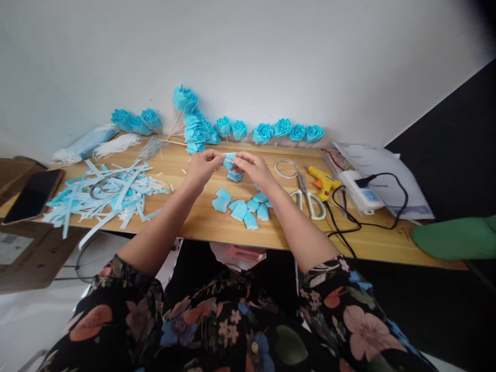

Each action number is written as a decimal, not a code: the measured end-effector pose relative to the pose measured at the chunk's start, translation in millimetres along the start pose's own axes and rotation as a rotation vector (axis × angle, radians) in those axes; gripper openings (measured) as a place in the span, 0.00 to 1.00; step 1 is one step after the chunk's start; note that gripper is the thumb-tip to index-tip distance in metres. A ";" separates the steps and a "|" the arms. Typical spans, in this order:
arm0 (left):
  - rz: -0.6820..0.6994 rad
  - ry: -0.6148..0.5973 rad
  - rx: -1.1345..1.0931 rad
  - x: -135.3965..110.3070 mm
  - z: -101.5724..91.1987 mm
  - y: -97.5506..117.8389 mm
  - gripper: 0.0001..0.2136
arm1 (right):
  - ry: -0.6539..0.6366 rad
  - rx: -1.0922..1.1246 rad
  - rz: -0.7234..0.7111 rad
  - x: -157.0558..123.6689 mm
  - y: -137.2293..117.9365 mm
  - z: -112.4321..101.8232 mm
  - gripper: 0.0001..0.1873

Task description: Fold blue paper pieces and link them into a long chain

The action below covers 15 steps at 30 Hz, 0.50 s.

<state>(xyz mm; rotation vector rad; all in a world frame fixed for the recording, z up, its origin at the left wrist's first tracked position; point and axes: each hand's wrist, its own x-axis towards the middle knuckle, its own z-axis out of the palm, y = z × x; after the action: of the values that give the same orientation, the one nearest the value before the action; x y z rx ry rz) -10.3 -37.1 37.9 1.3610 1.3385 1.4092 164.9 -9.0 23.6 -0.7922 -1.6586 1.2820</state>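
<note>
Both hands meet above the middle of the wooden table. My left hand and my right hand pinch the same small light-blue folded petal piece between their fingertips. Just under it lies another blue piece. Several cut blue petal pieces lie in a loose group on the table below my hands.
Finished blue paper roses line the wall. A heap of blue and white strips covers the left side, near a phone. White-handled scissors, a wire coil, a yellow glue gun and a power strip sit right.
</note>
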 end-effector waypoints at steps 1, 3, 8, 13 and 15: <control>0.009 0.008 0.013 -0.2 1.7 -1.2 0.09 | 0.007 -0.014 0.002 0.1 0.8 0.2 0.17; 0.022 0.012 0.036 -0.3 4.9 -3.7 0.09 | 0.027 -0.060 0.000 0.5 2.9 0.3 0.16; 0.012 0.000 0.042 0.1 8.4 -5.6 0.08 | 0.024 -0.085 0.013 2.9 5.5 -1.0 0.12; 0.018 0.012 0.034 1.2 6.7 -3.7 0.09 | 0.010 -0.004 0.031 3.8 3.3 -2.2 0.10; 0.023 0.027 0.038 1.4 5.5 -2.9 0.10 | 0.000 0.003 0.029 3.0 1.2 -3.3 0.11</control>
<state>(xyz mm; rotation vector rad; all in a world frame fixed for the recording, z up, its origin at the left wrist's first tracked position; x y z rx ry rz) -5.5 -34.3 34.6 1.3911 1.3777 1.4283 166.6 -4.7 23.5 -0.8177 -1.6500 1.3041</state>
